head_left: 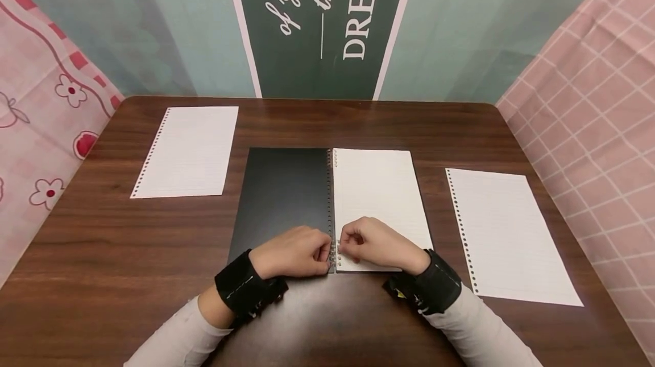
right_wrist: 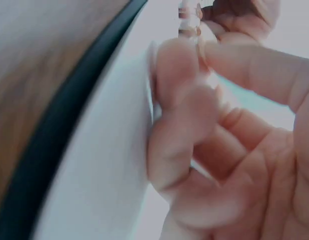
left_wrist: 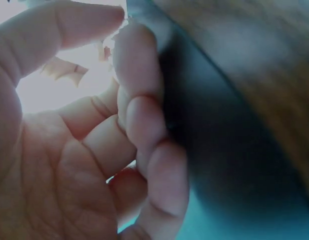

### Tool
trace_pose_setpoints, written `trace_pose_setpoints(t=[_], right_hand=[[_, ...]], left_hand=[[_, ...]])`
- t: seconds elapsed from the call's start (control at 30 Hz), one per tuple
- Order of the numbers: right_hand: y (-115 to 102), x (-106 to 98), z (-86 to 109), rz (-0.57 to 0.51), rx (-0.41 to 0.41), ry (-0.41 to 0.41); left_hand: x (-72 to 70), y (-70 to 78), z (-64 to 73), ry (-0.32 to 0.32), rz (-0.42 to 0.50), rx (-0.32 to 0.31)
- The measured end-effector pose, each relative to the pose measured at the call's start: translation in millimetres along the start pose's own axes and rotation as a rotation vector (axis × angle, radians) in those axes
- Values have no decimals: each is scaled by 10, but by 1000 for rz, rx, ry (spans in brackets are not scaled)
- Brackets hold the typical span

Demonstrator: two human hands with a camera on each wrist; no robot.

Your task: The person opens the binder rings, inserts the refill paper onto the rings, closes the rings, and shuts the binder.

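An open loose-leaf binder lies on the table, its black cover on the left and a stack of white lined pages on the right. Clear binder rings run along the spine between them. At the lower end of the spine, my left hand pinches the rings from the cover side with curled fingers. From the page side my right hand pinches them between thumb and forefinger, its other fingers curled against the paper. Fingertips partly hide the rings in both wrist views.
One loose punched sheet lies at the back left of the brown table. Another punched sheet lies to the right of the binder. Printed cloths hang behind the table and at both sides.
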State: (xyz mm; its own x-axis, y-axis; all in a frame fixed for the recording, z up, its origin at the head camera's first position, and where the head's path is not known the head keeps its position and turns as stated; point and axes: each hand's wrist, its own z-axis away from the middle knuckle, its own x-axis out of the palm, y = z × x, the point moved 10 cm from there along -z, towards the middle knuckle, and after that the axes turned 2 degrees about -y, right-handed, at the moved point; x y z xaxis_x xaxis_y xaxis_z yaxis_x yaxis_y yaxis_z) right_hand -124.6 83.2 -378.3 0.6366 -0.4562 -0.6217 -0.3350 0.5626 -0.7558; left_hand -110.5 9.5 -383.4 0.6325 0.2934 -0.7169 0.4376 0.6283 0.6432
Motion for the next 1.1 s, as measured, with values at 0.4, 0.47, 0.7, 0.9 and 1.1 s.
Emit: trace_pose_setpoints(t=[0.4,0.47,0.7,0.9,1.1], right_hand=[[13,-19,-18,110,95,83],[15,-17,-17,117,100,84],[22,-16,-12,118,101,88],[22,-18,-11,113,104,90],[20,-28,-6,119,104,91]], left_hand=[[-15,14,5,53,20,3],[-19,14,6,57,13,-2],[-10,20,17,49,-18,-26],[-26,30,32,60,-49,-39],[-40,34,42,61,-63,-50]])
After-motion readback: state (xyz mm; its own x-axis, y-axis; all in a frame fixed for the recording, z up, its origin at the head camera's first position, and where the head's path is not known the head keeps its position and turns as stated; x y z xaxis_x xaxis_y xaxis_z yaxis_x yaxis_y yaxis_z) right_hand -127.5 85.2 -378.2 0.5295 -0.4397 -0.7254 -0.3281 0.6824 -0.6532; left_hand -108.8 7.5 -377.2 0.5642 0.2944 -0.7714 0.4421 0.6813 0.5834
